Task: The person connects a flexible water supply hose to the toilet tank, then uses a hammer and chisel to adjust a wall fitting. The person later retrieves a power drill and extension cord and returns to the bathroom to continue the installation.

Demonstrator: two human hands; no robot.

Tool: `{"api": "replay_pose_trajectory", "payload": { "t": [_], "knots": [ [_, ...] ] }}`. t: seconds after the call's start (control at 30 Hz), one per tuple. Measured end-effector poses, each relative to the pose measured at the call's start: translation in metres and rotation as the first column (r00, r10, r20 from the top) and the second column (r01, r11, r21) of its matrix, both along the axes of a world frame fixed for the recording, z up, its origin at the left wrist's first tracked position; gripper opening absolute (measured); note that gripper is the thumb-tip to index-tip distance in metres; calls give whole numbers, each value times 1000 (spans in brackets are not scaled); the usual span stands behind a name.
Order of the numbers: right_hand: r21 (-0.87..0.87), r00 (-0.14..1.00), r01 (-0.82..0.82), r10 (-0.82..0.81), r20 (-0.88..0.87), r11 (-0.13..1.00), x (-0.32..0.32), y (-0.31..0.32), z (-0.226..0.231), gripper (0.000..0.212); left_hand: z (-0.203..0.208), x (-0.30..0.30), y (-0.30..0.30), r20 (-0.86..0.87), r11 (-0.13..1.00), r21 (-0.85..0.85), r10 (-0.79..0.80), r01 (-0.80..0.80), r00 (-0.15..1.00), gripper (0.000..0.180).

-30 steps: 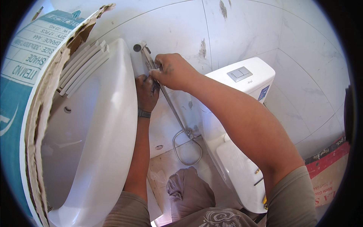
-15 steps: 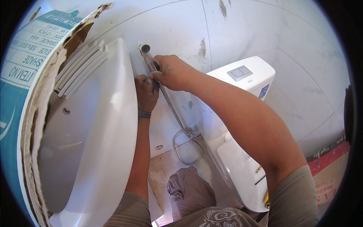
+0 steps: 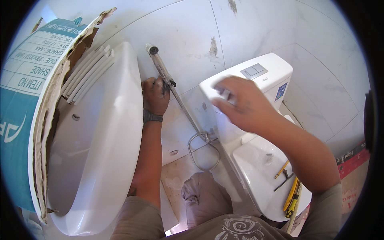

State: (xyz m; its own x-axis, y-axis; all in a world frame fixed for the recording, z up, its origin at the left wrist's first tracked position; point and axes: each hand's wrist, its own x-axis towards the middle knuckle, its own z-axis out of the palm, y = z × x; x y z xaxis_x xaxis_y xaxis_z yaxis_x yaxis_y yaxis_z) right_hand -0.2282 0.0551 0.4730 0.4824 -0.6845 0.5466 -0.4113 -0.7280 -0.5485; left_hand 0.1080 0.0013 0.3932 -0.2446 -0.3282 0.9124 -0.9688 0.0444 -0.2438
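Observation:
Against the tiled wall, a metal bidet sprayer (image 3: 159,64) with a dark round nozzle leans up and to the left. Its flexible hose (image 3: 186,110) runs down to a fitting low on the wall and loops there. My left hand (image 3: 155,96), a dark watch on its wrist, is closed at the sprayer's lower end, by a black clip (image 3: 171,83); its fingertips are partly hidden. In front of the toilet tank (image 3: 230,132) hovers my right hand (image 3: 242,102), off the sprayer. Motion smears its curved fingers, and whether anything small is between them is unclear.
On the toilet lid (image 3: 256,168) lie a pencil (image 3: 281,169), a black T-shaped tool (image 3: 283,182) and yellow-handled tools (image 3: 292,200). A white basin (image 3: 116,132) stands close left, with pale strips (image 3: 90,72) and a torn teal carton (image 3: 24,116) beside it.
My right hand has let go of the sprayer and swung right and down, over to the toilet tank. My left hand stays at the sprayer. The view has shifted slightly, showing more of the lid's tools.

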Motion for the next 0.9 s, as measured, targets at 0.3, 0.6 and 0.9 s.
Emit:
{"api": "replay_pose_trajectory", "payload": {
  "t": [0.3, 0.6, 0.9],
  "knots": [
    [421, 892, 425, -451, -41, 801, -173, 99, -57, 29, 3, -2, 3, -5, 997, 66, 47, -47, 999, 39],
    [668, 751, 437, -653, 97, 602, -236, 172, -117, 24, 16, -3, 4, 37, 996, 60, 59, -61, 998, 45],
    [655, 750, 459, -657, 77, 600, -233, 177, -144, 22, 26, 7, -6, 16, 999, -12, 37, -37, 999, 48]
  ]
}}
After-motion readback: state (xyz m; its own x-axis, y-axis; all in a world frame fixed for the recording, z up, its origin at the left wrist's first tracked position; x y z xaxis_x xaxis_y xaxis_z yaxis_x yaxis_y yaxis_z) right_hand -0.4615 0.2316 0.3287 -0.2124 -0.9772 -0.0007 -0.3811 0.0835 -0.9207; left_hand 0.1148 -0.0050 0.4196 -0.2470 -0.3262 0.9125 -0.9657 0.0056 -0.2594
